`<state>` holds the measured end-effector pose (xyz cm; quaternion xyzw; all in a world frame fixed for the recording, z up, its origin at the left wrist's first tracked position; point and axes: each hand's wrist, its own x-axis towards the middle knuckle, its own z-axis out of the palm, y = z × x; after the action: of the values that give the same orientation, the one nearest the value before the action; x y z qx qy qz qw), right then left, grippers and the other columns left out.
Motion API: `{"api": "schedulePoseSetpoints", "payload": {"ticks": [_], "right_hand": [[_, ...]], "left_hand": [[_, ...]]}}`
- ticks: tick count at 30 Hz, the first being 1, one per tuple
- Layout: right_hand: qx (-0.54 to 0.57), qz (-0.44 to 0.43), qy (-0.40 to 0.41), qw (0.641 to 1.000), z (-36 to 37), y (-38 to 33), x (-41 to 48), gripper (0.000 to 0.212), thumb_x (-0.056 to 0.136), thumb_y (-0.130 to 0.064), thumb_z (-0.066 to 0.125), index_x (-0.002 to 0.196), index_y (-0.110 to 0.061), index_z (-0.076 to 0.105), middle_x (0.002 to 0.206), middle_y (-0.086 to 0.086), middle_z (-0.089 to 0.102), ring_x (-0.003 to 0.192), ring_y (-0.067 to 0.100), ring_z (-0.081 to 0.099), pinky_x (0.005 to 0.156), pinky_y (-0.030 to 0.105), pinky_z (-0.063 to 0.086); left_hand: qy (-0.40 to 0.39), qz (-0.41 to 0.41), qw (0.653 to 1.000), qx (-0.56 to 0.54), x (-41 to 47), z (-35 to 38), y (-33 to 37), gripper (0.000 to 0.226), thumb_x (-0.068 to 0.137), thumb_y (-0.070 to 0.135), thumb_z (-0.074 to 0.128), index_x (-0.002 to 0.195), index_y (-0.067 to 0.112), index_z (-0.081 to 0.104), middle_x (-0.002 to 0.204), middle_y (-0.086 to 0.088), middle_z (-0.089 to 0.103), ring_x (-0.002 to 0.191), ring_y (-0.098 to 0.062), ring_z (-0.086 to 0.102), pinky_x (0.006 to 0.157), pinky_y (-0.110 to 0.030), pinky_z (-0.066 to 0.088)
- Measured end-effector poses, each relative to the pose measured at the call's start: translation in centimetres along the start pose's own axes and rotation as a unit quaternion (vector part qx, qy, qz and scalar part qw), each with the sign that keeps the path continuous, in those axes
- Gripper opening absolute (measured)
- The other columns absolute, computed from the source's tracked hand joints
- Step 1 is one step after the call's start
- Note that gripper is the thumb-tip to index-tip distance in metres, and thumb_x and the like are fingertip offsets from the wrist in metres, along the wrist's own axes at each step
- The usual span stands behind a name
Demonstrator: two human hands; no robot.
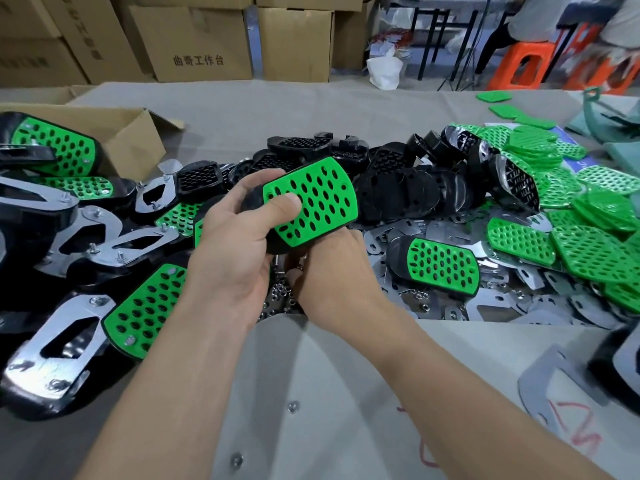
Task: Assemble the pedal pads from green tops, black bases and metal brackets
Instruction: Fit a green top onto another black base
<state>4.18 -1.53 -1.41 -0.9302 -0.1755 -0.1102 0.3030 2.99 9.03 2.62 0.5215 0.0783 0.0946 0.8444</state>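
Fingers (254,181) of left hand (235,251) curled round pedal pad (304,220) at frame centre, thumb pressing its green top (325,192). Holds right hand (336,275) just beneath pad, over nuts (278,297); fingers hidden, grip impossible to tell. Farther right, black bases (391,181) piled behind, metal brackets (426,230) spread on table (311,375), loose green tops (540,237) heaped toward right edge.

A cardboard box (194,43) at the far side, left of centre behind the table (311,375), carries one line of five dark printed characters low on its front: 曲奇工作台. The stacked boxes (86,32) further left also bear dark print, but it is too blurred to read. On the near right of the table is a red handwritten scrawl (571,434), loose looping strokes that cannot be made out as letters or numbers.
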Motion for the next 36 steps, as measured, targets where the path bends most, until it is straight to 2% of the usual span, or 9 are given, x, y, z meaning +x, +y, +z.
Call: {"api": "schedulePoseSetpoints", "payload": {"ticks": [3, 7, 12, 14, 20, 23, 26, 31, 36], "right_hand": [[0.052, 0.042, 0.022, 0.998, -0.8, 0.5, -1.2, 0.011, 0.082, -0.013, 0.067, 0.082, -0.024, 0.072, 0.080, -0.019, 0.049, 0.101, 0.018, 0.054, 0.089, 0.031, 0.039], [0.185, 0.138, 0.093, 0.968, -3.4, 1.9, -3.3, 0.013, 0.086, -0.023, 0.063, 0.075, -0.022, 0.069, 0.059, -0.011, 0.061, 0.059, 0.004, 0.053, 0.057, 0.025, 0.038], [0.488, 0.231, 0.148, 0.829, -7.0, 3.7, -4.9, 0.025, 0.077, -0.009, 0.055, 0.057, -0.021, 0.063, 0.067, 0.012, 0.072, 0.047, 0.023, 0.062, 0.042, 0.026, 0.042], [0.538, 0.247, 0.133, 0.794, -7.4, 4.7, -5.2, 0.033, 0.081, 0.009, 0.055, 0.061, -0.016, 0.062, 0.065, 0.015, 0.071, 0.051, 0.022, 0.065, 0.045, 0.025, 0.049], [0.516, 0.213, 0.112, 0.822, -8.0, 6.7, -5.0, 0.032, 0.086, 0.018, 0.061, 0.091, -0.011, 0.075, 0.077, 0.007, 0.075, 0.064, 0.013, 0.064, 0.061, 0.018, 0.051], [0.512, 0.221, 0.141, 0.818, -8.8, 7.4, -4.9, 0.030, 0.096, 0.003, 0.059, 0.100, -0.018, 0.080, 0.078, 0.004, 0.069, 0.062, 0.010, 0.044, 0.062, 0.017, 0.040], [0.461, 0.226, 0.146, 0.846, -8.9, 7.6, -4.9, 0.040, 0.097, -0.002, 0.055, 0.089, -0.029, 0.082, 0.079, 0.009, 0.050, 0.068, 0.025, 0.026, 0.059, 0.025, 0.027], [0.434, 0.243, 0.133, 0.857, -9.0, 7.2, -4.8, 0.045, 0.093, -0.001, 0.048, 0.074, -0.028, 0.079, 0.072, 0.008, 0.045, 0.062, 0.014, 0.031, 0.056, 0.028, 0.024], [0.439, 0.214, 0.133, 0.862, -9.4, 7.3, -4.8, 0.026, 0.095, -0.003, 0.049, 0.084, -0.021, 0.064, 0.067, 0.000, 0.069, 0.054, 0.013, 0.043, 0.052, 0.019, 0.037]], "left_hand": [[-0.001, -0.001, 1.000, -0.012, 0.0, 0.1, -0.1, 0.030, 0.086, -0.010, 0.065, 0.096, 0.017, 0.070, 0.102, -0.008, 0.077, 0.091, -0.026, 0.076, 0.071, -0.038, 0.064], [-0.001, -0.010, 1.000, -0.020, -0.1, 0.2, -0.3, 0.029, 0.085, -0.008, 0.065, 0.097, 0.018, 0.070, 0.097, -0.005, 0.078, 0.083, -0.022, 0.077, 0.061, -0.031, 0.061], [0.004, -0.012, 0.999, 0.052, -0.6, 1.3, -1.8, 0.027, 0.087, -0.005, 0.067, 0.105, 0.012, 0.075, 0.105, -0.012, 0.079, 0.102, -0.030, 0.075, 0.087, -0.039, 0.063], [0.004, -0.013, 0.996, 0.092, -0.9, 1.9, -2.6, 0.026, 0.085, -0.005, 0.071, 0.099, 0.016, 0.078, 0.102, -0.012, 0.079, 0.100, -0.030, 0.075, 0.086, -0.041, 0.063], [-0.013, -0.001, 0.979, 0.205, -1.8, 2.5, -3.4, 0.032, 0.081, -0.001, 0.077, 0.089, 0.030, 0.081, 0.084, 0.002, 0.078, 0.078, -0.017, 0.076, 0.059, -0.029, 0.057], [-0.018, -0.013, 0.973, 0.228, -2.1, 2.9, -3.5, 0.032, 0.075, 0.010, 0.082, 0.096, 0.034, 0.081, 0.090, -0.008, 0.077, 0.079, -0.030, 0.074, 0.066, -0.045, 0.057], [-0.028, -0.018, 0.970, 0.239, -2.5, 3.5, -3.6, 0.037, 0.063, 0.023, 0.078, 0.097, 0.037, 0.080, 0.106, -0.021, 0.072, 0.082, -0.046, 0.069, 0.071, -0.043, 0.051], [-0.048, -0.021, 0.966, 0.253, -2.8, 3.7, -3.9, 0.036, 0.062, 0.023, 0.078, 0.096, 0.036, 0.080, 0.114, -0.020, 0.072, 0.104, -0.044, 0.069, 0.095, -0.060, 0.056], [-0.058, -0.025, 0.961, 0.269, -2.7, 3.6, -3.8, 0.036, 0.061, 0.022, 0.079, 0.094, 0.036, 0.080, 0.115, -0.021, 0.071, 0.101, -0.048, 0.069, 0.092, -0.065, 0.055]]}}
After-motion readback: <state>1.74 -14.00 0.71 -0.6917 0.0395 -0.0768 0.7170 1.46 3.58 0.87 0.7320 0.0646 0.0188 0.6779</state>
